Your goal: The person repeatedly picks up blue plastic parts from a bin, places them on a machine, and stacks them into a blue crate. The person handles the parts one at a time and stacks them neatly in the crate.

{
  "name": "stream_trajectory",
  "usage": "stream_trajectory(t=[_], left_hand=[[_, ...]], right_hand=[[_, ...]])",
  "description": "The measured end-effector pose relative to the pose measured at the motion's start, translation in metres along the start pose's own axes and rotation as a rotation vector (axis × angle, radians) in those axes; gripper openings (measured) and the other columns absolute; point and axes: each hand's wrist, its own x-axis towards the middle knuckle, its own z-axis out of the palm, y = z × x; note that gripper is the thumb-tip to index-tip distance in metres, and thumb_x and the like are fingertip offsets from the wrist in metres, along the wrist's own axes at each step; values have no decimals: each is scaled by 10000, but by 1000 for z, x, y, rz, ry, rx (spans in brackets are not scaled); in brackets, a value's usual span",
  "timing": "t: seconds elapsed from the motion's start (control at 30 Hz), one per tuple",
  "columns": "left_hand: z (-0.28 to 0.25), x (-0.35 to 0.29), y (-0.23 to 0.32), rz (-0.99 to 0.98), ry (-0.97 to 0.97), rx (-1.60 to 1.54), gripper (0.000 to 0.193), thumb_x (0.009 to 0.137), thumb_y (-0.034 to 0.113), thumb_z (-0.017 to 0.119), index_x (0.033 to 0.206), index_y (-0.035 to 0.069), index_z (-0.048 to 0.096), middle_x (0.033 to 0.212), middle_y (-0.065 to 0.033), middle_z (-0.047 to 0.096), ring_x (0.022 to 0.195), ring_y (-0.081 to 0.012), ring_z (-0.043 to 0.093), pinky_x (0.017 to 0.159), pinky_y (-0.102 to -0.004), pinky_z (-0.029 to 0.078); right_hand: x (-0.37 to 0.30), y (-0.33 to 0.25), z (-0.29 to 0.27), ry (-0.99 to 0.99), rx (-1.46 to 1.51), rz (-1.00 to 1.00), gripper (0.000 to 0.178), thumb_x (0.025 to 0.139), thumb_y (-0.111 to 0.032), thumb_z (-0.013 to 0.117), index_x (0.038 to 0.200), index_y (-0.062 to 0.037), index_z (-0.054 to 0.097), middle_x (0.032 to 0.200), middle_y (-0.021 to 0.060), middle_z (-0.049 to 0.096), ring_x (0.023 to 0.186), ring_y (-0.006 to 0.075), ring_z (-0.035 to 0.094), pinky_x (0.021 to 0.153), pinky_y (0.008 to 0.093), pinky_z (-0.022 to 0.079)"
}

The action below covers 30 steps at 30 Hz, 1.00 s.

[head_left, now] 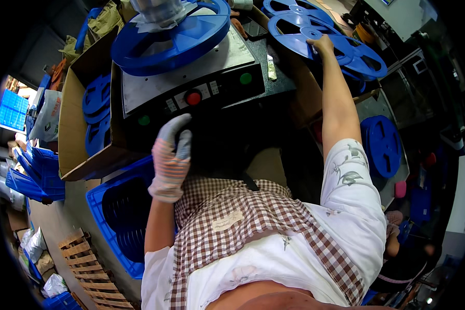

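My right arm stretches to the far right, where my bare right hand has its fingers closed on a blue spoked reel piece near its hub. Similar blue pieces overlap around it in a cardboard box. My left hand, in a striped knit glove, is raised in front of the machine with nothing visible in it. Its fingers reach upward and the thumb stands apart. On top of the machine lies another blue reel piece, with a clear cylinder over its centre.
The machine's front has a red button and two green ones. A cardboard box with blue pieces stands left, beside a blue crate of dark discs. A wooden pallet lies lower left. Another person sits at lower right.
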Motion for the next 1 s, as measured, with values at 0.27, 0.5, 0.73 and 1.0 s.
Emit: stream_trajectory(t=[0.27,0.5,0.73,1.0], left_hand=[[44,36,28,-239,-31,-462,650,856,147,656,1415,24,349,1289,-201,548,1232,-298,512,1051,-393,393],[52,6,76,170,-131,-774,265,917,18,523,1170,18,602,958,-106,689,846,-238,680,796,-332,542],[50,-7,52,1012,-347,123,301,797,238,662,1091,177,639,1026,-31,636,1050,-207,595,988,-403,450],[-27,121,9,28,-323,1273,498,870,326,642,1265,48,524,984,-120,644,920,-263,629,834,-370,511]], right_hand=[[-218,-11,-55,-102,866,-661,632,795,-97,736,1349,-84,435,780,-21,523,742,76,542,732,205,449],[-342,35,-26,-216,868,-581,416,860,-163,678,1210,-15,509,1044,72,584,937,138,559,820,279,466],[-409,17,-50,-1243,2050,396,880,883,-723,359,1291,48,478,1184,266,587,1051,385,592,954,472,472],[-403,36,-20,-1101,2220,-146,816,853,-597,551,1334,20,320,938,86,463,899,182,463,843,376,413]])
